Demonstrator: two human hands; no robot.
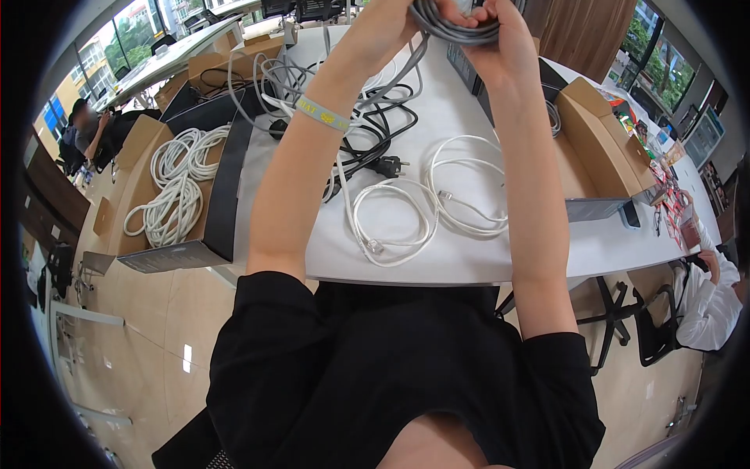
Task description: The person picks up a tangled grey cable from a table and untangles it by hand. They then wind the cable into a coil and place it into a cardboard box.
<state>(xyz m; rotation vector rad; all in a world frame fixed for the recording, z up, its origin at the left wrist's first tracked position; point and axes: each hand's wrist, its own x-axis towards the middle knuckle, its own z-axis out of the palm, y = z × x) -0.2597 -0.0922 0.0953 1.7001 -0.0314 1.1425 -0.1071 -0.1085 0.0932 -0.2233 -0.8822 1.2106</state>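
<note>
Both hands are raised at the top edge of the view, closed around a coil of grey cable. My left hand grips the coil's left side, partly cut off by the frame. My right hand has its fingers wrapped round the right side. A grey length trails down from the coil to a tangle of grey and black cables. Below them, a black power cord ends in a plug. Two loose coils of white network cable lie nearer me, with clear connectors showing.
An open cardboard box on the left holds bundled white cables. Another open box stands at right, beside a phone. Behind the left box sits a box with black cables. One person sits at far right, another far left.
</note>
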